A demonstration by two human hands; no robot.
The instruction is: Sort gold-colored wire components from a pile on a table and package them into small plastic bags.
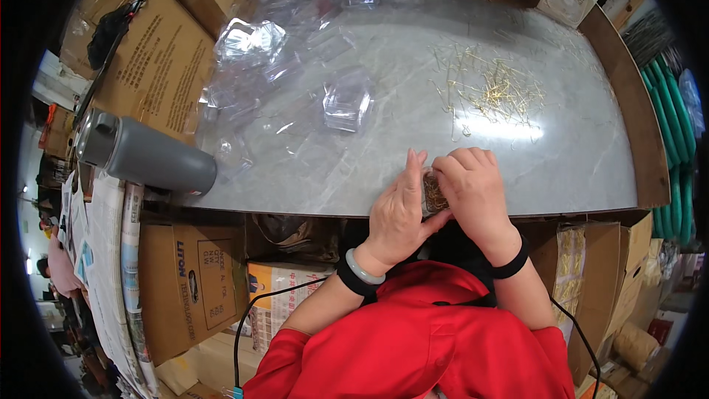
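At the table's near edge, a small clear plastic box (434, 193) packed with brownish-gold wire pieces is held between my two hands. My left hand (395, 214) supports its left side, with the fingers pointing up and the thumb across the bottom. The fingers of my right hand (473, 188) are curled over its right side and top, so part of the box is hidden. Beyond my right hand lies a loose pile of thin gold-coloured wire hooks (502, 92) on the table. A clear plastic box (347, 103) sits farther off to the left.
Many clear plastic boxes (251, 41) are heaped on the grey tabletop (399, 52) at the far left. A grey bottle (155, 151) lies near the left edge. Cardboard walls (628, 96) border the table. Cartons (188, 281) stand below it.
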